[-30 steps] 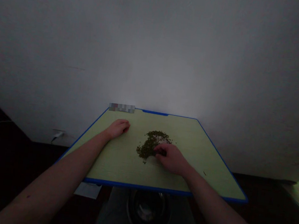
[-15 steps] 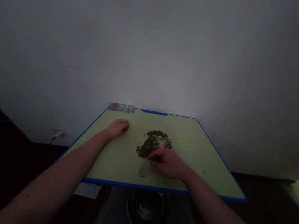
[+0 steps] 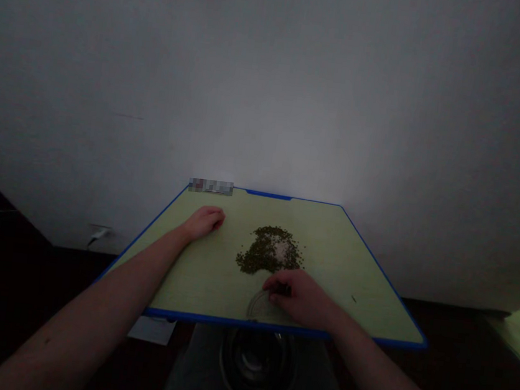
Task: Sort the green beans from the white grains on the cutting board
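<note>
A pile of small green-brown beans (image 3: 268, 250) lies in the middle of a pale green cutting board (image 3: 353, 281) with a blue rim, and a pale patch shows at the pile's centre. My right hand (image 3: 298, 293) is at the board's near edge, just in front of the pile, with its fingers on a clear round dish or lid (image 3: 262, 307). That clear piece is partly hidden under my hand. My left hand (image 3: 205, 223) rests curled on the board's far left, holding nothing.
A dark round bowl (image 3: 257, 364) stands on a grey surface below the board's near edge. A white paper sheet (image 3: 151, 330) lies to its left. A wall rises behind the board, with a plug (image 3: 98, 234) low on it. A single dark speck (image 3: 354, 298) lies on the board.
My right hand has moved from the pile toward the board's near edge, and the clear round piece has come with it. The pile has lost its lower spill. My left hand has stayed still.
</note>
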